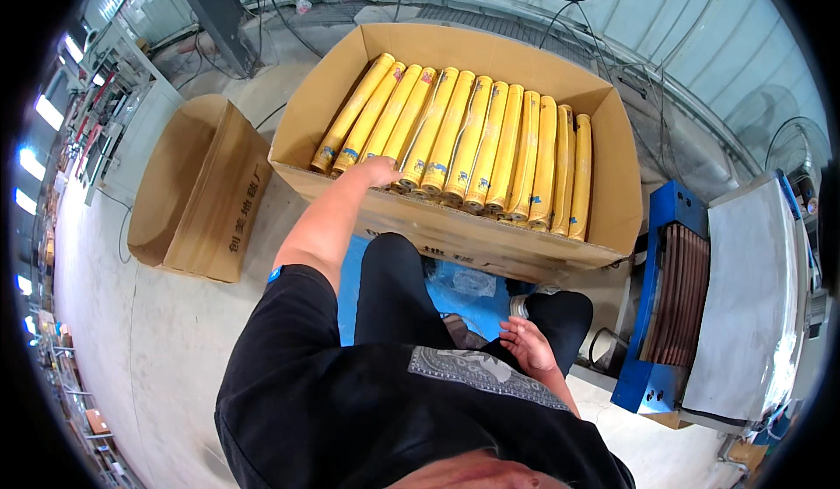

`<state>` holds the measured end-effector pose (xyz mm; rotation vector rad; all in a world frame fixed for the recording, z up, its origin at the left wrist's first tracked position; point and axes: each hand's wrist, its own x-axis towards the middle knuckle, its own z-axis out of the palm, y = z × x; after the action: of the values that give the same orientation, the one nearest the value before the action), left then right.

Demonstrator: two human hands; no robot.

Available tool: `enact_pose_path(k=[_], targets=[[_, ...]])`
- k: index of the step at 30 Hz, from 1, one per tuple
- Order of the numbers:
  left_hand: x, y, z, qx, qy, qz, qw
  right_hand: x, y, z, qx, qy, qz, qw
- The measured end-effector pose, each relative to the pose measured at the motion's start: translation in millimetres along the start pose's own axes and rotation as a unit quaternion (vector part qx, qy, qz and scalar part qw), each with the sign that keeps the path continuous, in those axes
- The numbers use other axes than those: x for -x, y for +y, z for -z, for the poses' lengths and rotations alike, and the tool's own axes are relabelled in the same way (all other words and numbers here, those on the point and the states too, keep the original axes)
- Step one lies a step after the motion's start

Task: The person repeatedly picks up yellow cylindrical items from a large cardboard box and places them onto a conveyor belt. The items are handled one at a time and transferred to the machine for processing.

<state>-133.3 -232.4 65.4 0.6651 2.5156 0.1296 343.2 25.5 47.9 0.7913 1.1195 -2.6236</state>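
My left hand [380, 171] reaches over the near wall of a big cardboard box [472, 45]. Its fingers curl at the near end of one of the yellow plastic-wrapped rolls [437, 130], left of the row's middle; the fingertips are partly hidden. Several such rolls lie side by side in the box, long and slim, their near ends tilted toward me. More roll ends show beneath the top layer. My right hand [527, 345] hovers in front of my body above my right knee, palm up, fingers loosely bent and apart, holding nothing.
A second cardboard box [206, 187] stands open on the floor at the left. At the right is a blue-framed machine [669, 296] with a grey panel [744, 296]. Clear plastic film [468, 281] lies on a blue surface between my legs. Cables hang along the far wall.
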Motion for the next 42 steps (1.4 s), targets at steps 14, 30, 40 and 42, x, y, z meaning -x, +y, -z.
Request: enact_pose_path(k=[14,30,40,42], targets=[[-126,-197,32,-0.096,-0.042,0.246,0.964,53,15,150,0.419,0.527,0.052,0.737],[-172,-239,-31,0.083,-0.009,0.363,0.928,30,-3,139,0.438,0.553,0.052,0.708],[-181,-235,-52,0.155,0.152,0.296,0.930,35,-1,146,0.444,0.535,0.037,0.718],[-190,-219,-43,-0.019,0.028,0.238,0.971,37,2,130,0.422,0.543,0.025,0.725]])
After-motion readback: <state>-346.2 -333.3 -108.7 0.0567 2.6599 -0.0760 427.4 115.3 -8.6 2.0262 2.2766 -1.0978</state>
